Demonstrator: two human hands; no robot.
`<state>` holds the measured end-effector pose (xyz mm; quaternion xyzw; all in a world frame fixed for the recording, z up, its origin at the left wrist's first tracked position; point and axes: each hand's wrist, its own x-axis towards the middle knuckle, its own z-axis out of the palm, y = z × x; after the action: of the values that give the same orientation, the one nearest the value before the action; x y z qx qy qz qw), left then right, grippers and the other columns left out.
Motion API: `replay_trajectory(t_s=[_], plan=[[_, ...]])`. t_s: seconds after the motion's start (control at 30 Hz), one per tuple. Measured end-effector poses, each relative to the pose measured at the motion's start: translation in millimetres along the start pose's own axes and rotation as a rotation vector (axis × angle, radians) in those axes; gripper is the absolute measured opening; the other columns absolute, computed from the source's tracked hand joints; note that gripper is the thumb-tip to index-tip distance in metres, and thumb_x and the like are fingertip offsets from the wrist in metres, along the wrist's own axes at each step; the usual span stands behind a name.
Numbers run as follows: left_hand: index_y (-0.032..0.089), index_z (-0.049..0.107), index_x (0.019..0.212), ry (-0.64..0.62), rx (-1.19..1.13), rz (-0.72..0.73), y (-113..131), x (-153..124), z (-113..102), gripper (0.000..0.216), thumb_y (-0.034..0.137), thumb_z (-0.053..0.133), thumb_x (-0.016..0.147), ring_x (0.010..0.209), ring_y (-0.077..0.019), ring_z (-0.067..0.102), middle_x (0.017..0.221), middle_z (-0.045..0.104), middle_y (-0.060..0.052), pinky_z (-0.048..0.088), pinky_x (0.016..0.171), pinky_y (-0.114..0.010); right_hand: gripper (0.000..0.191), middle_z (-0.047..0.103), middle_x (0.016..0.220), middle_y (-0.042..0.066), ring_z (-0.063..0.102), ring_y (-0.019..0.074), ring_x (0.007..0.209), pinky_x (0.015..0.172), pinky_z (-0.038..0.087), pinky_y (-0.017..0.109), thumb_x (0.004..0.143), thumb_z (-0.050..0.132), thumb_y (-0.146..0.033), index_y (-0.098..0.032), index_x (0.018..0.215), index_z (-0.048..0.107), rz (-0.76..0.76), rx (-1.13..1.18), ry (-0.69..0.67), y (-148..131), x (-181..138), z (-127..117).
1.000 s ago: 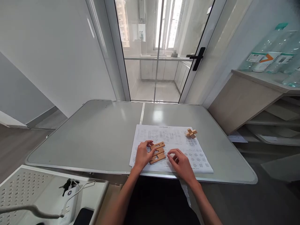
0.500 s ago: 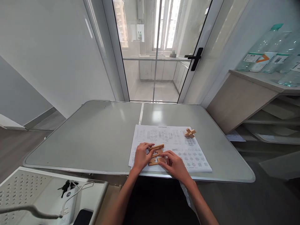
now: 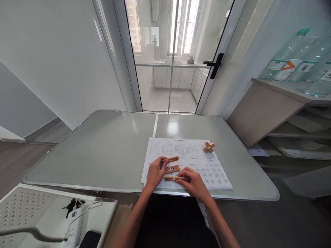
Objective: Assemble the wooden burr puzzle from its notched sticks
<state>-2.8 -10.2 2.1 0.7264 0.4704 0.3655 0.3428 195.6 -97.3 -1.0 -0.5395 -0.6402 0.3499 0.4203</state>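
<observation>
My left hand [image 3: 155, 171] is closed on a flat wooden puzzle piece [image 3: 172, 159], gripped near its left end and held a little above the printed sheet [image 3: 155, 146]. In my right hand [image 3: 190, 179], thumb and fingers pinch another notched wooden puzzle piece [image 3: 169, 178] by its right side, turned edge-on. Between the hands a third wooden piece [image 3: 176, 168] with a cut-out lies on the paper. An assembled wooden burr puzzle [image 3: 209, 147] rests at the sheet's upper right corner.
The sheet lies on a grey folding table [image 3: 108, 151] with a metal rim. At lower left a white perforated basket [image 3: 28, 206] holds keys [image 3: 71, 206], a power strip [image 3: 73, 224] and a phone [image 3: 90, 239]. Bottles [image 3: 281, 65] stand on the shelf unit at right.
My left hand's piece has lifted away from the middle piece. My right hand has tipped its piece from lying flat to edge-on.
</observation>
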Motion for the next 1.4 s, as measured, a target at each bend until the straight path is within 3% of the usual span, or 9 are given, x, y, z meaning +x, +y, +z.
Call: replay_trajectory(t_s=[0.13,0.3,0.57,0.9,1.4], plan=[[0.027,0.067,0.111,0.001,-0.062,-0.037,2.6,0.0,-1.1,0.022,0.043,0.052,0.104,0.089,-0.0215,0.074,0.102,0.079,-0.001,0.057,0.081,-0.034,0.033,0.069,0.089,0.005,0.056,0.018,0.068,0.064,0.046,0.031,0.09,0.074,-0.055,-0.023,0.085,0.073,0.021,0.07,0.085,2.5,2.4,-3.3],[0.026,0.067,0.113,0.035,-0.064,-0.041,1.5,0.7,-0.7,0.025,0.043,0.05,0.105,0.088,-0.0215,0.075,0.099,0.079,-0.002,0.057,0.08,-0.034,0.046,0.064,0.066,0.001,0.059,0.0195,0.062,0.063,0.049,0.032,0.088,0.071,-0.066,-0.021,0.095,0.069,0.219,0.224,0.197,4.4,8.1,-0.5],[0.023,0.065,0.116,0.095,-0.101,-0.053,-3.0,0.5,0.9,0.028,0.043,0.049,0.105,0.089,-0.0221,0.075,0.096,0.078,-0.004,0.058,0.081,-0.034,0.05,0.069,0.079,0.003,0.067,0.0203,0.066,0.062,0.058,0.034,0.084,0.072,-0.072,-0.023,0.091,0.061,0.233,0.494,0.178,-9.5,12.2,17.9],[0.024,0.066,0.119,0.069,-0.081,0.007,4.6,-1.9,-1.7,0.029,0.043,0.049,0.105,0.089,-0.0212,0.074,0.094,0.077,-0.004,0.057,0.083,-0.033,0.048,0.073,0.085,0.005,0.065,0.0183,0.064,0.056,0.055,0.031,0.088,0.069,-0.069,-0.022,0.096,0.063,0.208,0.46,0.114,-4.9,7.0,21.5],[0.025,0.067,0.12,0.059,-0.128,0.033,8.1,-6.8,-1.2,0.026,0.04,0.051,0.105,0.093,-0.0202,0.073,0.105,0.078,-0.004,0.057,0.089,-0.035,0.047,0.074,0.087,0.006,0.063,0.0171,0.062,0.055,0.053,0.03,0.089,0.07,-0.067,-0.022,0.101,0.062,0.21,0.498,0.121,-2.9,5.1,22.3]])
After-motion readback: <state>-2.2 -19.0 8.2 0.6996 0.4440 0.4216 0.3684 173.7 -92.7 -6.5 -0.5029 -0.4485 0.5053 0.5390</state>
